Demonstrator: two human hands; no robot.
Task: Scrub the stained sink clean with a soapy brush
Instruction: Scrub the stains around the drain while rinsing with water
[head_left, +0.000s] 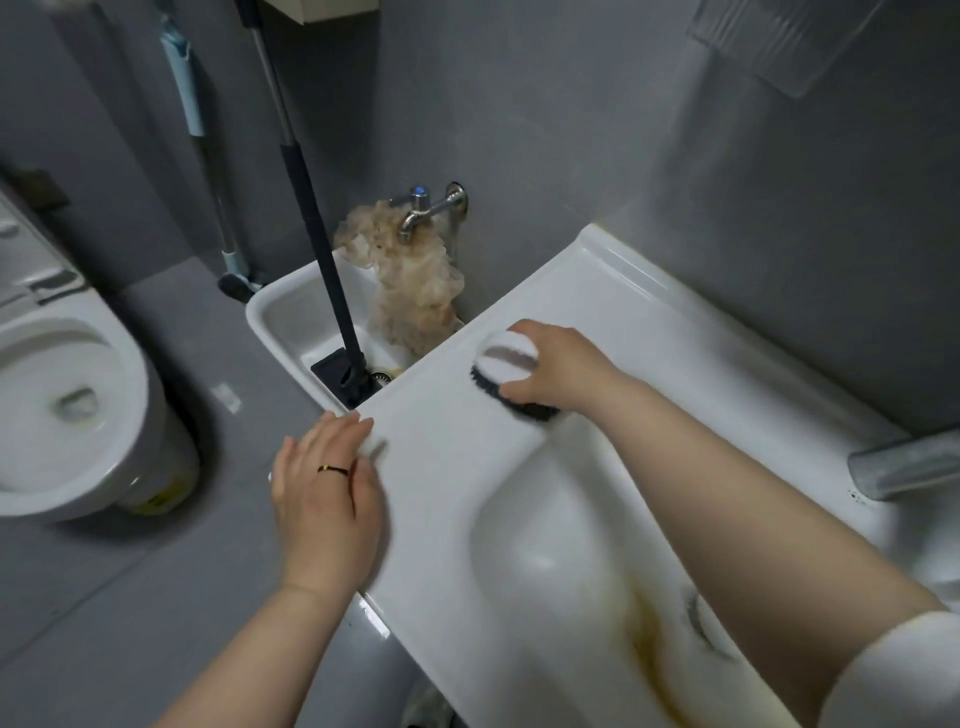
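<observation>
Right hand (558, 366) grips brush (506, 358) on sink (441, 519) ledge; left hand (324, 499) flat, fingers straight, touching corner.

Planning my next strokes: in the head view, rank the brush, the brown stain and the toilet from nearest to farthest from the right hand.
1. brush: gripped in the right hand, on the ledge of the sink.
2. brown stain: down in the sink's bowl, nearer the person.
3. toilet: on the floor, far left.
</observation>
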